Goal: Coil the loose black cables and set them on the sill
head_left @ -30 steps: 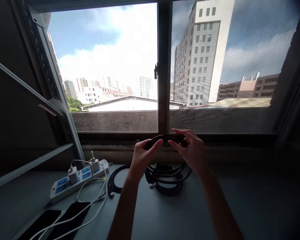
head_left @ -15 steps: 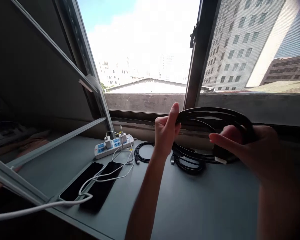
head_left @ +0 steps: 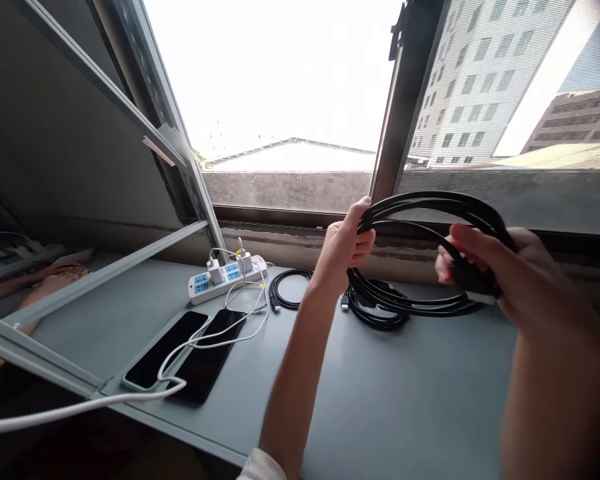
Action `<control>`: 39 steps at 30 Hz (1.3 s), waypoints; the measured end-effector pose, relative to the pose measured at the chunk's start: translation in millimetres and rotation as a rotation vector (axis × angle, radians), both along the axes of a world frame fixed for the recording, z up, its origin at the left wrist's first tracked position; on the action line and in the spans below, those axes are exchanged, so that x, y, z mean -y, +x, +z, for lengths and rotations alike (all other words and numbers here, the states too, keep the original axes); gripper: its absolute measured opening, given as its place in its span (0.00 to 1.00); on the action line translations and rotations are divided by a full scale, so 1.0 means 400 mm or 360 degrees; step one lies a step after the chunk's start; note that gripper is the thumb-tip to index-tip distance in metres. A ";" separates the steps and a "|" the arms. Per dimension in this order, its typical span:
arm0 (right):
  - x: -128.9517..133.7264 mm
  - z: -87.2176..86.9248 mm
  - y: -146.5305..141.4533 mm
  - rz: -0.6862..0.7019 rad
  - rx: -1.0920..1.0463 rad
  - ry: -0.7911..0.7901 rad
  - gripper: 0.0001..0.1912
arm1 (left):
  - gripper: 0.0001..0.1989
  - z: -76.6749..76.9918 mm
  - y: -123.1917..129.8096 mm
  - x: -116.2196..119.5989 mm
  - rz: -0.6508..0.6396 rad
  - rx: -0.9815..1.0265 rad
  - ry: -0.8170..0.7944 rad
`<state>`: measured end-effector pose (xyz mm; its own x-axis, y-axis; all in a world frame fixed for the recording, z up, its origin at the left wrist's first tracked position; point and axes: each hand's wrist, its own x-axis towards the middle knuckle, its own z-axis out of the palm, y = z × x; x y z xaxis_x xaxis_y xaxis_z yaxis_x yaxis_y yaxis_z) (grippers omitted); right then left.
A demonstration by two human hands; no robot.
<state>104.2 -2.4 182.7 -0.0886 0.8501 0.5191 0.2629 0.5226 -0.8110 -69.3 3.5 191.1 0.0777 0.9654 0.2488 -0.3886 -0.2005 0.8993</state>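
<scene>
Left hand clenched on black cable coil, right hand gripping its plug end, coil raised above counter, power strip well left.

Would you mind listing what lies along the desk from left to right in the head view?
Two phones → power strip → small black cable coil → left hand → held black cable loop → right hand.

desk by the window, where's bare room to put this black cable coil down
Bare grey desk lies between your two forearms, below the coil that the left hand and right hand hold. Crowded: power strip, two phones, white leads, and black cables near the sill.
</scene>
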 end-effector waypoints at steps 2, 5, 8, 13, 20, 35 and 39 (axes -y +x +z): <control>-0.013 -0.002 0.001 0.0028 -0.0001 -0.0011 0.24 | 0.27 -0.002 -0.009 -0.008 -0.0142 -0.0025 -0.0070; -0.026 -0.008 -0.005 -0.0214 0.0035 0.0155 0.19 | 0.26 -0.002 -0.015 -0.015 -0.0234 0.0014 -0.0086; -0.036 -0.017 -0.017 -0.0489 0.0185 0.0438 0.25 | 0.25 0.003 -0.014 -0.012 -0.0268 0.0113 -0.0061; -0.060 -0.031 -0.037 -0.0579 0.0388 0.0768 0.34 | 0.25 0.019 -0.015 0.006 -0.0261 0.0141 -0.0094; -0.072 -0.036 -0.070 -0.0643 0.0419 0.0902 0.29 | 0.22 0.039 -0.031 0.031 -0.0248 0.0073 -0.0025; -0.118 -0.075 -0.109 -0.0978 0.0538 0.0908 0.17 | 0.20 0.038 -0.005 0.029 -0.0764 0.0406 -0.0134; -0.104 -0.075 -0.116 -0.0888 0.0593 0.0884 0.17 | 0.20 0.039 -0.021 0.028 -0.0770 0.0543 -0.0175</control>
